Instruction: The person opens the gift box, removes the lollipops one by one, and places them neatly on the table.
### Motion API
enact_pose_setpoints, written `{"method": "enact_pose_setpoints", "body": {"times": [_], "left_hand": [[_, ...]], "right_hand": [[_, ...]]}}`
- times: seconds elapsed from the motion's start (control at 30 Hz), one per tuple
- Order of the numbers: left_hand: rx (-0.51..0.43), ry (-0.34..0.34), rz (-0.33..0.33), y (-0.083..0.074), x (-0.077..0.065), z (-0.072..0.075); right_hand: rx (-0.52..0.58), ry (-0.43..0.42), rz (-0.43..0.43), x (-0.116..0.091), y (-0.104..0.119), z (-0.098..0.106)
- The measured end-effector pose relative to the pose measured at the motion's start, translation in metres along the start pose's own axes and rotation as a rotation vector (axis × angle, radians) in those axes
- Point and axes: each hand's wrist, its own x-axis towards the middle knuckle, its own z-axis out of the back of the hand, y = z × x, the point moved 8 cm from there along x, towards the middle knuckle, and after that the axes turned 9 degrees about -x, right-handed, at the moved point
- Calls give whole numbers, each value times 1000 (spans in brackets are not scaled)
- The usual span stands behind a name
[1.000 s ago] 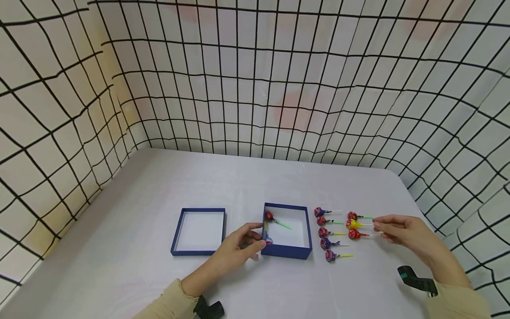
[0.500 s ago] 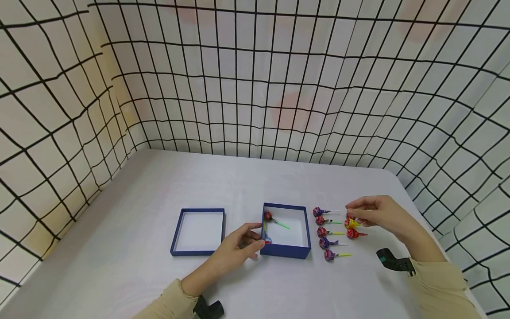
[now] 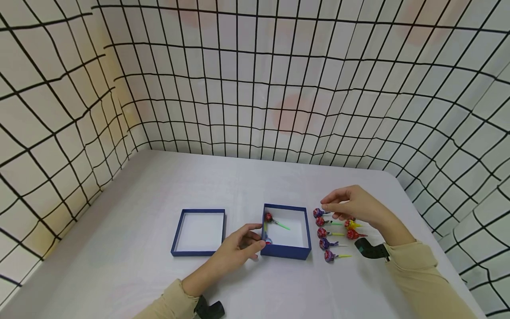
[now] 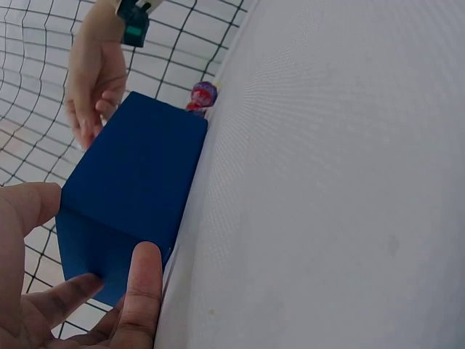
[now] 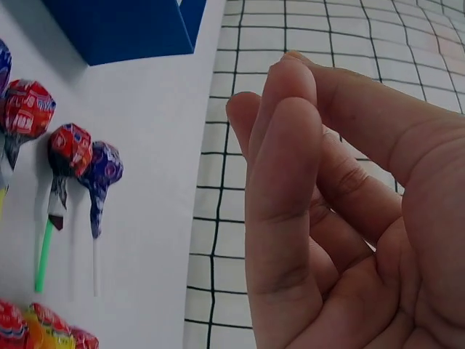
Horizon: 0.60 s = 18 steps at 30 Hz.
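My left hand rests against the left side of a blue box with a white inside. In the left wrist view, its fingertips touch the box wall. Inside the box lie a red lollipop with a green stick and, at the near left corner, a partly hidden blue-and-red wrapped one. My right hand hovers over the far end of the lollipop rows, thumb and fingers close together, nothing seen between them. Under it sits a purple lollipop.
Several wrapped lollipops form a column right of the box. A second column, with a yellow lollipop and a red one, lies further right. A blue-rimmed lid lies at left. Black netting surrounds the white table.
My right hand has moved left, from the sticks of the second column across to the far end of the first. My left hand and the box have stayed put.
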Motion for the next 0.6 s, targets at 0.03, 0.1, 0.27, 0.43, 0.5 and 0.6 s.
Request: {"method": "enact_pose_setpoints", "body": {"times": [0.03, 0.1, 0.27, 0.43, 0.5, 0.6], "left_hand": [[2, 0, 0, 0, 0, 0], [9, -2, 3, 0, 0, 1], [20, -8, 10, 1, -1, 2], [9, -6, -1, 0, -1, 2], [7, -5, -5, -1, -1, 1], [8, -2, -4, -1, 0, 0]], "right_hand": [[-4, 7, 5, 3, 3, -2], [-10, 19, 14, 8, 8, -6], [-21, 54, 35, 18, 23, -18], [-42, 76, 59, 24, 40, -29], [-35, 86, 65, 25, 45, -33], [-18, 97, 62, 28, 50, -39]]}}
